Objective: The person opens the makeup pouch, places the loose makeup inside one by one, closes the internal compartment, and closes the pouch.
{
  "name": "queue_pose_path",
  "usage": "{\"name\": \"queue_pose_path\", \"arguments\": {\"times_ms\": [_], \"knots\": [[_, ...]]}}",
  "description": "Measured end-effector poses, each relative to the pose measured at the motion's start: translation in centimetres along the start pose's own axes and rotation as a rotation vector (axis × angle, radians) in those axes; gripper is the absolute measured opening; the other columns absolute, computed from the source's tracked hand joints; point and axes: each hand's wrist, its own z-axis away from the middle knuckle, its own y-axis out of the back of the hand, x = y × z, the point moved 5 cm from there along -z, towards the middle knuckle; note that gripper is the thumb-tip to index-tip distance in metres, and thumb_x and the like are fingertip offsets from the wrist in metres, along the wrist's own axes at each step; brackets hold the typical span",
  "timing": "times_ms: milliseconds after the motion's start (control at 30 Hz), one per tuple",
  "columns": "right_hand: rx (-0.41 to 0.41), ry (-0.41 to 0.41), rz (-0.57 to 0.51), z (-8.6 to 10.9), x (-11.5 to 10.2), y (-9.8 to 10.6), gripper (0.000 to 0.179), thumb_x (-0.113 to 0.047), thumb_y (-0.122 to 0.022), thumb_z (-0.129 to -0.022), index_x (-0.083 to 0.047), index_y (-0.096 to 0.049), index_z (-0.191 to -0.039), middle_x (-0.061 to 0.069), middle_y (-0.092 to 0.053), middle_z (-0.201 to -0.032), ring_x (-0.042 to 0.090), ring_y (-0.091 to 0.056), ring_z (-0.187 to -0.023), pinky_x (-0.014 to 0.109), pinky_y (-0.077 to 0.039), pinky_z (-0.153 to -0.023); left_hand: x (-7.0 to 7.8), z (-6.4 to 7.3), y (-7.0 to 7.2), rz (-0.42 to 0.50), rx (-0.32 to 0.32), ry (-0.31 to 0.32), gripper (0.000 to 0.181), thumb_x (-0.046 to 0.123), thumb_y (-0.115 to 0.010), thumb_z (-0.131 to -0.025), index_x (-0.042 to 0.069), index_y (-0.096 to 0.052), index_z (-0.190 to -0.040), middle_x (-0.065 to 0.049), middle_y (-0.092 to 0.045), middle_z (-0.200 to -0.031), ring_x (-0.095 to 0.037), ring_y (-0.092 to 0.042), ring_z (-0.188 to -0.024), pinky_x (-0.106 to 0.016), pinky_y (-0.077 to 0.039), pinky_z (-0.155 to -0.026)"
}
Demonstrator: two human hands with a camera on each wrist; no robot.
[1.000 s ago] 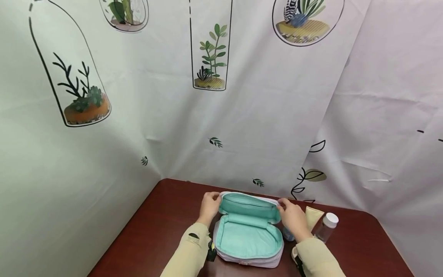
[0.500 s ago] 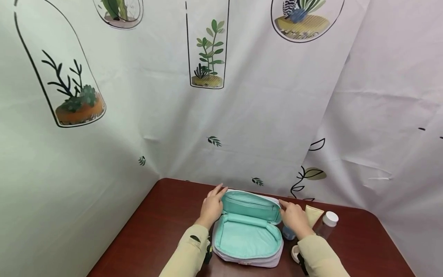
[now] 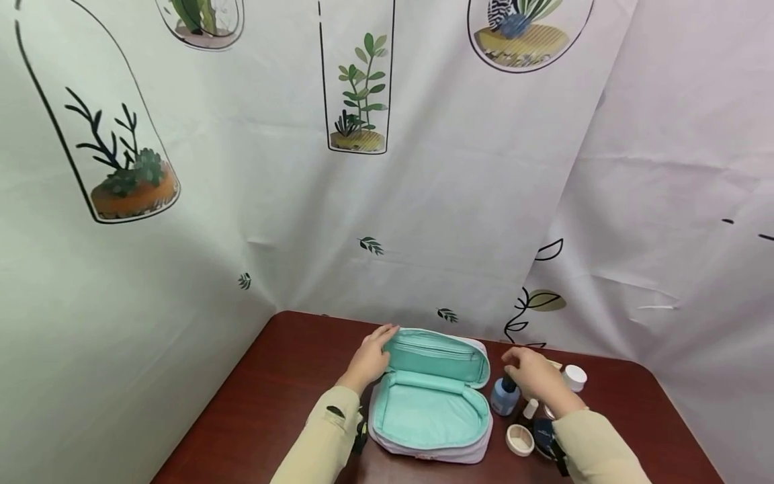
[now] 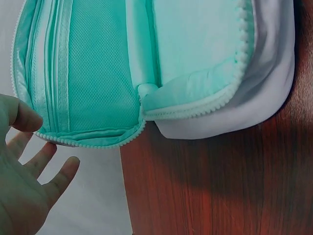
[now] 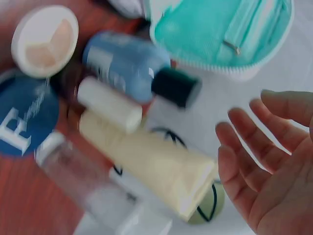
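A cosmetic bag (image 3: 431,411), pale lilac outside and mint green inside, lies unzipped with its lid (image 3: 438,356) raised at the back. My left hand (image 3: 369,359) is at the lid's left edge. In the left wrist view its thumb and fingers (image 4: 61,174) are spread at the zip corner, near or lightly touching it. My right hand (image 3: 535,376) hovers right of the bag, above the toiletries, holding nothing. In the right wrist view its fingers (image 5: 249,142) are loosely bent. Closest to it are a blue bottle (image 5: 124,66) with a black cap and a cream tube (image 5: 151,159).
Near the tube are a small white-capped bottle (image 5: 110,103), a clear bottle (image 5: 93,186) with a white cap, a round three-shade compact (image 5: 45,41) and a dark blue round case (image 5: 24,117). The red-brown table (image 3: 290,390) meets a printed cloth backdrop (image 3: 423,202).
My right hand has left the lid's right corner and moved right over the toiletries. The left hand's fingers have straightened from their grip on the lid's edge. The lid stays up.
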Motion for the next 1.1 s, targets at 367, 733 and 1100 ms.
{"name": "queue_pose_path", "arguments": {"times_ms": [367,733,1100], "knots": [[-0.089,-0.075,0.057,2.2,4.2,-1.1,0.007,-0.011,-0.062,-0.081,-0.008,-0.066,-0.085,-0.001,-0.057,-0.069,0.014,-0.049,-0.059,0.035,-0.040,-0.054,0.0,0.2,-0.2,0.024,0.017,0.005,0.056,-0.002,-0.048,-0.090,0.017,-0.040,-0.142,-0.004,-0.030,-0.147,-0.031,-0.027,-0.133,-0.026,-0.039,-0.053],[-0.066,-0.093,0.064,2.8,6.5,-4.2,0.007,-0.011,-0.067,-0.076,-0.009,-0.061,-0.080,0.005,-0.057,-0.072,0.018,-0.050,-0.063,0.043,-0.043,-0.057,0.4,0.5,-0.5,0.026,0.031,-0.014,0.056,-0.005,-0.048,-0.089,0.015,-0.041,-0.141,-0.008,-0.031,-0.146,-0.032,-0.028,-0.132,-0.025,-0.036,-0.048],[0.012,-0.074,0.097,2.6,5.2,-1.9,0.008,-0.013,-0.070,-0.075,-0.011,-0.062,-0.078,0.003,-0.060,-0.072,0.017,-0.054,-0.063,0.043,-0.044,-0.055,0.4,0.5,-0.4,-0.011,0.119,-0.006,0.048,0.001,-0.050,-0.090,0.016,-0.049,-0.135,-0.007,-0.039,-0.140,-0.031,-0.037,-0.126,-0.030,-0.042,-0.057]]}}
